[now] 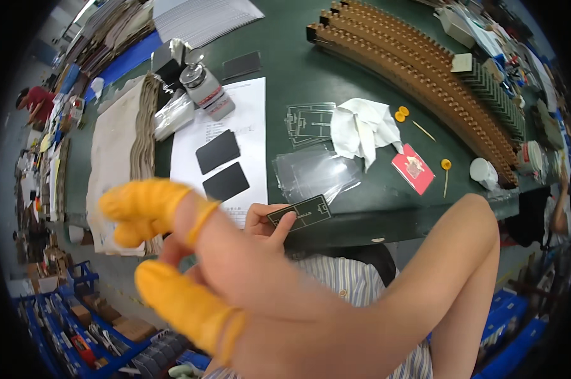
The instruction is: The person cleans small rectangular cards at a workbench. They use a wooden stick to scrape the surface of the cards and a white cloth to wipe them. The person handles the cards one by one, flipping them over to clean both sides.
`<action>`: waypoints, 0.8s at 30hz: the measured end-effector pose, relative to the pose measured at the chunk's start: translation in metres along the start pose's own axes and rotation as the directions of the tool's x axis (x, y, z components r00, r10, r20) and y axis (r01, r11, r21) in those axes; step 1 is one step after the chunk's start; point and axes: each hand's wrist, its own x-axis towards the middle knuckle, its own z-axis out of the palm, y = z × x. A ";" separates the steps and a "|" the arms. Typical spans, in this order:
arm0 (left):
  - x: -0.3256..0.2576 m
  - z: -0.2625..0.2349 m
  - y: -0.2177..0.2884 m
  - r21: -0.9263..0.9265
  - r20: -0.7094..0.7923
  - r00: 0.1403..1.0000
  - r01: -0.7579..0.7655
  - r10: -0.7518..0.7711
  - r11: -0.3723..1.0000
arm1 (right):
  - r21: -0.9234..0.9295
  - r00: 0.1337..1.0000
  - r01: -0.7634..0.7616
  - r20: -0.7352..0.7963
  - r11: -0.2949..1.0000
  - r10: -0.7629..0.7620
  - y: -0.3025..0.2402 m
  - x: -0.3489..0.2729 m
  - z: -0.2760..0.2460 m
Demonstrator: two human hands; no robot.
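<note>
My right hand (235,265) is raised close to the camera, reaching across to the left, with yellow finger cots on the thumb and two fingers. A gap shows between thumb and fingers, and nothing is visible in it; the hand is partly blurred. Behind its wrist, at the table's front edge, my left hand (266,221) pinches a dark card (307,213) with pale line markings. Clear plastic sleeves (317,174) lie just beyond that card. A crumpled white cloth (361,129) rests past them, beside another line-marked card or sheet (307,123).
Two black cards (225,182) lie on white paper (250,126) next to a pump bottle (206,88). Stacked brown sheets (118,145) stand left. Right are a red card (413,169), yellow cots (401,114), a wooden stick (424,131), white jar (483,172) and long notched racks (418,76).
</note>
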 end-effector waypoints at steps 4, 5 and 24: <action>0.004 -0.006 -0.010 -0.013 0.011 0.998 -0.056 0.056 0.998 | 0.026 0.998 0.005 0.059 1.000 -0.007 -0.005 -0.005 -0.015; 0.006 -0.006 -0.014 -0.002 0.023 0.998 -0.062 0.062 0.998 | 0.020 0.997 0.013 0.070 1.000 -0.015 -0.008 -0.008 -0.021; 0.000 0.036 0.014 -0.178 0.079 0.987 0.154 -0.142 0.972 | -0.533 0.846 0.352 -0.171 0.769 -0.505 -0.001 -0.057 -0.206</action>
